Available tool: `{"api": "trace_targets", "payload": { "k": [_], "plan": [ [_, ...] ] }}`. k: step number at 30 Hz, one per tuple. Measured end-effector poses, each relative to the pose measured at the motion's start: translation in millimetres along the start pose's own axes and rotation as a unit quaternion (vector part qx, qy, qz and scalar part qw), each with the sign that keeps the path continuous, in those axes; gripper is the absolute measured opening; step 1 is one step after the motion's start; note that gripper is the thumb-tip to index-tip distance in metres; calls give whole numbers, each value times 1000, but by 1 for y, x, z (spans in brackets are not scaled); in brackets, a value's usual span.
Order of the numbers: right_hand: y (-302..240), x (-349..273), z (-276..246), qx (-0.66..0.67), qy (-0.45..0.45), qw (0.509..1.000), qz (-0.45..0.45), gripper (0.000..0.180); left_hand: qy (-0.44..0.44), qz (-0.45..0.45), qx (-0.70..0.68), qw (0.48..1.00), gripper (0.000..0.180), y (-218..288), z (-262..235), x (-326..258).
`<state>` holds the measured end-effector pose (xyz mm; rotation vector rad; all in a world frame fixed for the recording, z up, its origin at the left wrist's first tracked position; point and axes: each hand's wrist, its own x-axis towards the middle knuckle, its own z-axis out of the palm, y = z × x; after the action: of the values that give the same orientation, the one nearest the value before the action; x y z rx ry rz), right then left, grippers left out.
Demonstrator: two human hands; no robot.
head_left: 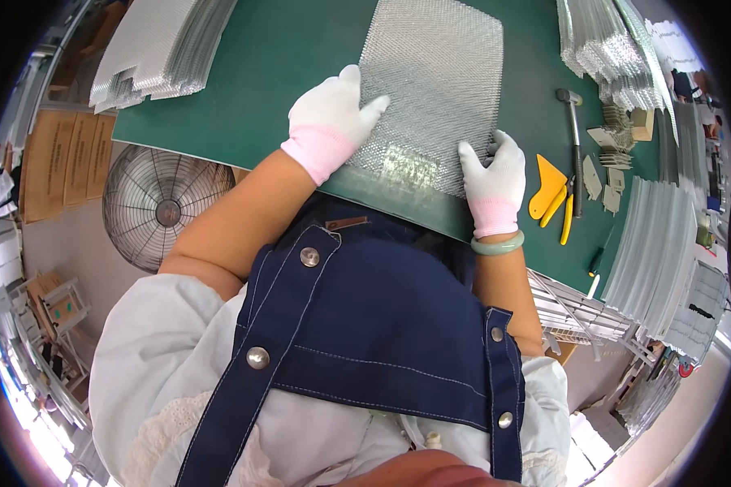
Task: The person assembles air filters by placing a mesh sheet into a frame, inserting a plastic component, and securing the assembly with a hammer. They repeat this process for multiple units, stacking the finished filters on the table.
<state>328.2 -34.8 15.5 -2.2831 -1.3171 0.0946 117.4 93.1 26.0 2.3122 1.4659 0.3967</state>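
A silvery metal mesh sheet (434, 89) lies flat on the green tabletop, its near part by the table's front edge. My left hand (329, 122), in a white glove with a pink cuff, rests at the sheet's left edge. Its fingers are stretched out and the thumb reaches over the mesh. At the near right edge of the sheet is my right hand (495, 178), gloved the same way. Thumb and fingers there are spread apart, touching the mesh; some fingertips are partly hidden.
Stacked mesh sheets (166, 49) stand at the far left, with another stack (597, 49) far right. A hammer (574, 138), yellow scraper (547, 183), yellow-handled pliers (567, 207) and small metal pieces (613, 183) lie right. Metal strips (654, 243) fill the right edge. A fan (169, 213) stands left below the table.
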Motion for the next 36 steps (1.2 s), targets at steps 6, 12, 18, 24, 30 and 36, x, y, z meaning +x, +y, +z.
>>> {"api": "trace_targets", "payload": {
  "k": [6,12,18,24,30,36],
  "plan": [
    [-5,3,-1,-12,-18,1000,5,74,-3,-13,25,1000,60,3,2,5],
    [-5,3,2,-77,8,996,-34,77,-9,-10,39,999,61,2,6,11],
    [-3,-7,8,-32,46,998,-13,79,82,20,109,990,57,7,9,2],
    [-9,-5,4,-63,19,997,-26,77,22,-6,112,993,60,7,7,16],
    [-19,5,-10,-80,-42,996,19,78,-1,-47,77,996,61,12,-3,17],
    [-18,21,-16,-69,-96,992,44,78,-30,-42,-22,998,59,-1,-7,30]
  ]
}}
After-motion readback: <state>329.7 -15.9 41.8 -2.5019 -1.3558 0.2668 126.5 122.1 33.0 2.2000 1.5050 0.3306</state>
